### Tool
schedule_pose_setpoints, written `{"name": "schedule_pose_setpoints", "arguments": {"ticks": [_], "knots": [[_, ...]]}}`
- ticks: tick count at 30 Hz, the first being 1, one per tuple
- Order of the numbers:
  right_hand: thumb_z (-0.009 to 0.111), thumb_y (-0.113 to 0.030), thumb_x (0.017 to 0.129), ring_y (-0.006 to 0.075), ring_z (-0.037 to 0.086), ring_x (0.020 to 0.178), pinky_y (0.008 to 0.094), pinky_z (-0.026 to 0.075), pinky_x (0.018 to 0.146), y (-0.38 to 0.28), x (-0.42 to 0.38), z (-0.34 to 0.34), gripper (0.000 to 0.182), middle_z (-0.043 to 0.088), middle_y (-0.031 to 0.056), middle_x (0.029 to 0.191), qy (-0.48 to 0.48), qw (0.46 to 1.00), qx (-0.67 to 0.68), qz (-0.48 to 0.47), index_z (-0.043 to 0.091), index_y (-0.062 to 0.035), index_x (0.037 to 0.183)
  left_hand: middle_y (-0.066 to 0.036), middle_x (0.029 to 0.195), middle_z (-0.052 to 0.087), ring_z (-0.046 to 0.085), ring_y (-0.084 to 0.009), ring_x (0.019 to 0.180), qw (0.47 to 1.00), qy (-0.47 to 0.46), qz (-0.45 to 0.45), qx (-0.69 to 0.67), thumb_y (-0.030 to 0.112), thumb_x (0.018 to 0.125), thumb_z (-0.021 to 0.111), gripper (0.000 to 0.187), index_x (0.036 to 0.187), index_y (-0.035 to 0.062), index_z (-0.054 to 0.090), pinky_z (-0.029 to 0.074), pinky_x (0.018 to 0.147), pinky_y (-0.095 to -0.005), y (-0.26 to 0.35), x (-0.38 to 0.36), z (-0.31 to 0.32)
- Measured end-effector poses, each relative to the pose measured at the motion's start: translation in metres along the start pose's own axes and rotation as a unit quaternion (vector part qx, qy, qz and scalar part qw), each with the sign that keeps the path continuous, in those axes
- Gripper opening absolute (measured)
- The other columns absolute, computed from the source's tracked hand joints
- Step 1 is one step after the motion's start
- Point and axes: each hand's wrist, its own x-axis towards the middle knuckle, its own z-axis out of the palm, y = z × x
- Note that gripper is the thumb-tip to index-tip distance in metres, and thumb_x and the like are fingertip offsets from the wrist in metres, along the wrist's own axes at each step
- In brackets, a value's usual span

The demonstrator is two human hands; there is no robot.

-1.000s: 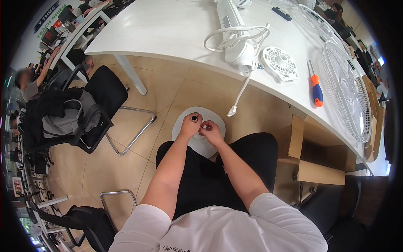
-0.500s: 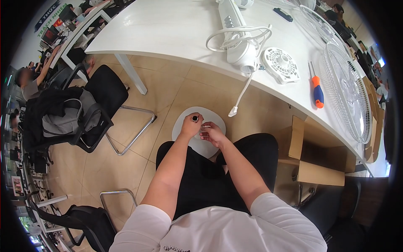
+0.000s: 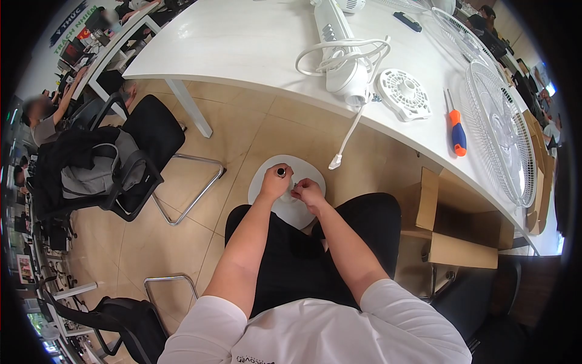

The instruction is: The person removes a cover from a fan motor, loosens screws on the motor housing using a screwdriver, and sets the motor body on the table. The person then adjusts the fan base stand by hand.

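Between my legs on the floor stands a white rounded fan base (image 3: pixel 257 193). My left hand (image 3: pixel 276 181) is wrapped round an upright pole (image 3: pixel 281 172) above it; its dark round top end, ringed in a light rim, shows past my fingers. Close beside the pole, my right hand (image 3: pixel 308 192) has its fingertips pinched together against its side. Whatever they pinch is too small to make out. Most of the pole is hidden by my hands.
On the white table (image 3: pixel 230 48) lie a fan body (image 3: pixel 342 54) with coiled cord, a round white grille part (image 3: pixel 405 94), an orange-blue screwdriver (image 3: pixel 457 128) and fan guards (image 3: pixel 502 133). The plug (image 3: pixel 335 161) hangs off the edge. An open cardboard box (image 3: pixel 464 250) is at right; a chair (image 3: pixel 154 121) at left.
My right fingers have drawn closer together in a pinch beside the pole. My left hand stays round the pole, and the base has not moved.
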Motion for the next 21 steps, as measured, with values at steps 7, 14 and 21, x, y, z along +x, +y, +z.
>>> {"name": "schedule_pose_setpoints", "arguments": {"ticks": [7, 14, 21], "knots": [[0.069, -0.002, 0.088, 0.0235, 0.072, 0.089, 0.0358, 0.06, 0.081, -0.09, -0.074, 0.012, 0.018, 0.07, 0.0141, 0.105, -0.039, 0.806, -0.569, -0.155, 0.064, 0.0025, 0.105, -0.017, 0.083, 0.071, 0.07, -0.0301, 0.078, 0.999, 0.015, 0.034, -0.024, 0.017, 0.093, 0.06, 0.021, 0.086, 0.0001, 0.07, 0.054, 0.073, -0.0369, -0.014, 0.002, 0.006], [0.065, 0.002, 0.093, 0.0168, 0.066, 0.101, 0.0309, 0.053, 0.09, -0.326, -0.247, -0.015, 0.014, 0.073, 0.0102, 0.111, 0.048, 0.832, -0.172, -0.526, 0.071, -0.0008, 0.106, -0.017, 0.08, 0.071, 0.07, -0.0288, 0.077, 0.998, 0.004, 0.05, -0.049, 0.016, 0.093, 0.06, 0.022, 0.087, -0.0016, 0.07, 0.053, 0.073, -0.0358, -0.007, -0.001, 0.002], [0.074, -0.013, 0.085, 0.0284, 0.062, 0.089, 0.0446, 0.047, 0.084, -0.378, -0.226, -0.085, 0.014, 0.072, 0.0111, 0.095, 0.399, 0.537, -0.588, -0.455, 0.075, -0.0041, 0.096, -0.017, 0.082, 0.071, 0.07, -0.0273, 0.078, 0.999, 0.02, 0.033, -0.023, 0.016, 0.093, 0.06, 0.022, 0.087, -0.0019, 0.07, 0.053, 0.075, -0.035, -0.013, 0.002, 0.006]]}}
